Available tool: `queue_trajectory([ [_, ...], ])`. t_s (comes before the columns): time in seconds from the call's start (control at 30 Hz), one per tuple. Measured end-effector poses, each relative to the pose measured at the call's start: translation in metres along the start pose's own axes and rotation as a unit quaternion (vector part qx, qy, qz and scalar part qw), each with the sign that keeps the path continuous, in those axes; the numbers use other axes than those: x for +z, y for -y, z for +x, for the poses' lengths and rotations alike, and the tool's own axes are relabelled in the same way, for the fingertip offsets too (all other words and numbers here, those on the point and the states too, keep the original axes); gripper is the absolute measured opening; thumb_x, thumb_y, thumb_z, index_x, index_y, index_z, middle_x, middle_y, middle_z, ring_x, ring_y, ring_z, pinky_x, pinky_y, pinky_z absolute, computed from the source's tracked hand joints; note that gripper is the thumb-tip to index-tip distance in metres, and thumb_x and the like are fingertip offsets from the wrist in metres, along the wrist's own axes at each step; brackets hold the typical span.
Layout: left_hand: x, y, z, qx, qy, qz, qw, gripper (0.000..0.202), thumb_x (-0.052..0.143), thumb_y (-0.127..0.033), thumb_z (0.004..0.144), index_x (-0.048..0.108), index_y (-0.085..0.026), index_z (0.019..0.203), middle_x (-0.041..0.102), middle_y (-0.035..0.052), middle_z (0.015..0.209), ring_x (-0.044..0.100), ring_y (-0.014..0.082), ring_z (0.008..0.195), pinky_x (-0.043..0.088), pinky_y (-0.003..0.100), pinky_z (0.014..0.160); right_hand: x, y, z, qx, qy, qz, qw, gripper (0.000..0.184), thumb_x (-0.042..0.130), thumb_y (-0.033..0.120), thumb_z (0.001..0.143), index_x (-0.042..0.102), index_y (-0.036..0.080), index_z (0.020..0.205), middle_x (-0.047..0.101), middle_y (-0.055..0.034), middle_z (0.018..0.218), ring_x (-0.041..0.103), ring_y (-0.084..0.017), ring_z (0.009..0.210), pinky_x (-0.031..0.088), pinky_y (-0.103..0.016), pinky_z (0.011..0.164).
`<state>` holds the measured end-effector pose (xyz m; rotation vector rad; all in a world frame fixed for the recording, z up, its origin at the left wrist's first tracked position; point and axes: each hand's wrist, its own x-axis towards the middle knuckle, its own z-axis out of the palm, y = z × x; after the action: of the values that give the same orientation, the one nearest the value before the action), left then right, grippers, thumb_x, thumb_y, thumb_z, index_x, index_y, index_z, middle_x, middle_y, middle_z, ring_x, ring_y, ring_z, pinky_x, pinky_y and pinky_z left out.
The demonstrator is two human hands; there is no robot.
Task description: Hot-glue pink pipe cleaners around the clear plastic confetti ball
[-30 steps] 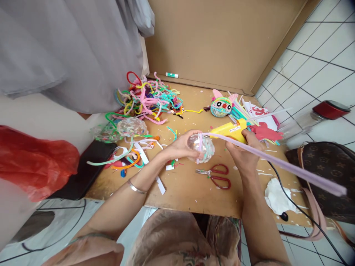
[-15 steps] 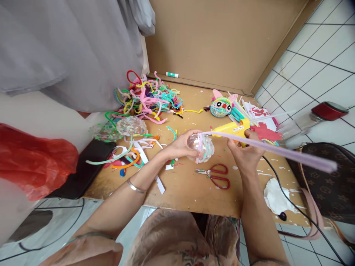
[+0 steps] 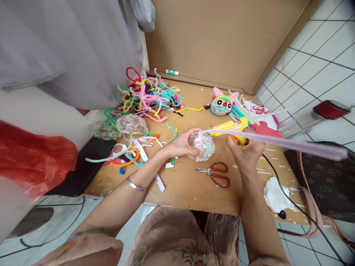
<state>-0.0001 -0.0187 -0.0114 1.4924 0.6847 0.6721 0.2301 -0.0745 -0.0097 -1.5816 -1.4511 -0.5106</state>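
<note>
My left hand (image 3: 186,143) is closed around a clear, bumpy ball (image 3: 207,147) with pale coloured bits showing through it. A lilac pipe cleaner (image 3: 266,138) wraps partly round the ball, and its long free end stretches out to the right. In my right hand (image 3: 246,148) is a yellow hot glue gun (image 3: 229,127), its nozzle at the top of the ball beside the pipe cleaner. Whether the tip touches is hard to make out. Red-handled scissors (image 3: 215,173) lie partly open on the table below the ball.
Tangled pipe cleaners (image 3: 146,96) are heaped at the back left, near two more clear bumpy pieces (image 3: 131,123). A decorated face ball (image 3: 222,105) sits at the back right. The glue gun's black cord (image 3: 288,197) crosses the right side, beside a brown bag (image 3: 327,181).
The glue gun has shifted very slightly upward, with its nozzle still at the ball. The pipe cleaner's free end has swung a little up and right. Both hands keep their holds.
</note>
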Motion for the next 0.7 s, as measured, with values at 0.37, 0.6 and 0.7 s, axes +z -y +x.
queue_trajectory([
  [0.37, 0.0, 0.0, 0.0, -0.004, -0.001, -0.011, 1.0, 0.082, 0.083, -0.027, 0.052, 0.048, -0.014, 0.125, 0.062, 0.0086, 0.113, 0.06, 0.0225, 0.104, 0.046, 0.035, 0.093, -0.004, 0.002, 0.001, 0.007, 0.027, 0.032, 0.999, 0.021, 0.064, 0.035, 0.068, 0.058, 0.019, 0.081, 0.057, 0.0009, 0.067, 0.053, -0.014, 0.058, 0.048, -0.03, 0.061],
  [0.6, 0.0, 0.0, 0.0, -0.004, 0.003, -0.012, 1.0, 0.08, 0.082, -0.027, 0.053, 0.048, -0.016, 0.125, 0.062, 0.0078, 0.111, 0.061, 0.0225, 0.102, 0.047, 0.037, 0.092, 0.001, -0.008, -0.002, 0.017, 0.023, 0.022, 0.999, 0.03, 0.067, 0.04, 0.068, 0.06, 0.018, 0.088, 0.06, -0.0001, 0.071, 0.054, -0.015, 0.059, 0.047, -0.029, 0.059],
  [0.7, 0.0, -0.002, -0.001, -0.009, 0.007, -0.007, 1.0, 0.08, 0.082, -0.026, 0.053, 0.048, -0.016, 0.124, 0.062, 0.007, 0.107, 0.06, 0.0218, 0.098, 0.047, 0.036, 0.09, 0.001, -0.006, -0.004, 0.037, 0.02, 0.037, 0.998, 0.034, 0.067, 0.037, 0.068, 0.059, 0.018, 0.094, 0.062, -0.0013, 0.077, 0.055, -0.015, 0.06, 0.047, -0.029, 0.057],
])
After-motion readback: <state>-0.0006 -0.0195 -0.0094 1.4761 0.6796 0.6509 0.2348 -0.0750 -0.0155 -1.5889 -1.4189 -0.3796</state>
